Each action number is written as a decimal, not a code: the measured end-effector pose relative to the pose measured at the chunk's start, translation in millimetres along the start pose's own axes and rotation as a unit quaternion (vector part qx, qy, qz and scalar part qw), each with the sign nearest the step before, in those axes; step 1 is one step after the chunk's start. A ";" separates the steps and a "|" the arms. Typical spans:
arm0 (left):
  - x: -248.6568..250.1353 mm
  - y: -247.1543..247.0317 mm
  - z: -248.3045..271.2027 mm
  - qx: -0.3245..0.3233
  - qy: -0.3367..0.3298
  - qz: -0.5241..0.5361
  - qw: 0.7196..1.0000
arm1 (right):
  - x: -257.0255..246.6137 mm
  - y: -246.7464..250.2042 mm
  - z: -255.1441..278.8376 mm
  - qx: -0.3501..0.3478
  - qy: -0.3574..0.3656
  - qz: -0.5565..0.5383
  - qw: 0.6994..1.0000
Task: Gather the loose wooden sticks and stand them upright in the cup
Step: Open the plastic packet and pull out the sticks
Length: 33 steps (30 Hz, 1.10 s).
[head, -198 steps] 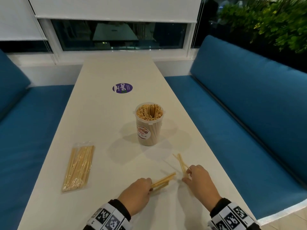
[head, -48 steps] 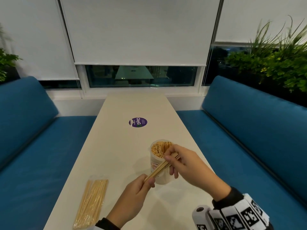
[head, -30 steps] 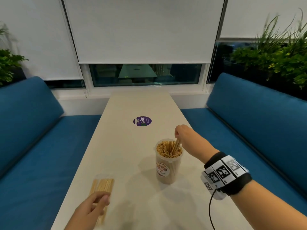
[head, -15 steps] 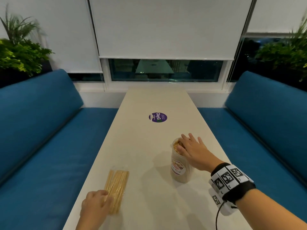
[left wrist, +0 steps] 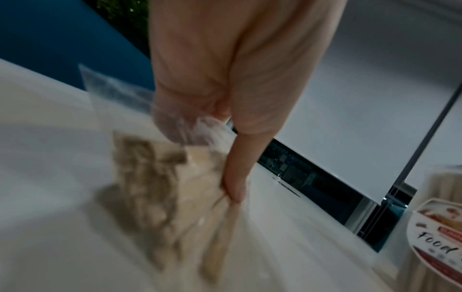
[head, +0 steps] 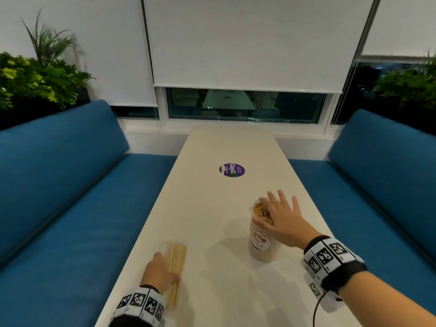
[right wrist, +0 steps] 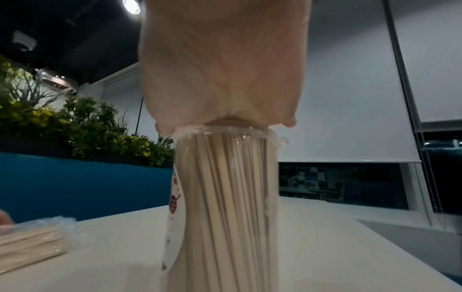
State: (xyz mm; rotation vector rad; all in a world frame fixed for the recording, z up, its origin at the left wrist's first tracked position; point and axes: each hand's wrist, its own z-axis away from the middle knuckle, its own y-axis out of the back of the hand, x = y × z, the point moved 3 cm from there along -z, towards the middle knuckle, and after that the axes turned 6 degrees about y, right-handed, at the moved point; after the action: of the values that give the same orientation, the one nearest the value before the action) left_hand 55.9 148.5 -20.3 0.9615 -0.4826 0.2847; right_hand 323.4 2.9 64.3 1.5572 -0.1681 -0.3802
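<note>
A clear plastic cup (head: pixel 260 241) packed with upright wooden sticks (head: pixel 260 211) stands on the white table (head: pixel 224 232), right of centre. My right hand (head: pixel 280 213) lies flat on the stick tops with its fingers spread; in the right wrist view the palm (right wrist: pixel 220 79) presses on the cup (right wrist: pixel 225 197) rim. At the table's left edge lies a clear plastic bag of sticks (head: pixel 176 256). My left hand (head: pixel 168 276) grips its near end. The left wrist view, blurred, shows the fingers (left wrist: pixel 235 187) curled onto the bag (left wrist: pixel 162 197).
A round purple sticker (head: pixel 232 170) lies further up the table. Blue cushioned benches (head: pixel 70 208) run along both sides. Green plants (head: pixel 35 79) stand behind the left bench, and a window with white blinds (head: pixel 247 43) closes the far end.
My right hand dropped its sticks into the cup, then flattened on their tops. My left hand moved to the bag at the left edge and took hold of it.
</note>
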 end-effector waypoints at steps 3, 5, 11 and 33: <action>-2.4 7.4 11.7 -0.008 -0.031 0.015 0.999 | -9.9 8.9 7.6 0.066 -0.007 -0.007 0.998; -4.6 8.9 17.1 -0.010 -0.062 0.068 0.996 | -22.3 13.3 16.0 0.134 0.013 -0.031 0.990; 17.7 9.1 66.6 -0.108 -0.149 0.230 0.956 | -81.8 12.7 46.5 0.143 0.058 -0.295 0.943; 70.1 -13.6 138.9 -0.102 -0.244 0.330 0.906 | -102.5 -3.8 101.1 0.130 -0.017 -0.583 0.802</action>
State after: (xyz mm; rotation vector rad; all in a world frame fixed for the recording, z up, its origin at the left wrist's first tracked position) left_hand 85.2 26.3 72.4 0.6290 -1.2832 0.5931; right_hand 193.0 -57.0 75.9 1.7743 0.8021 -1.3958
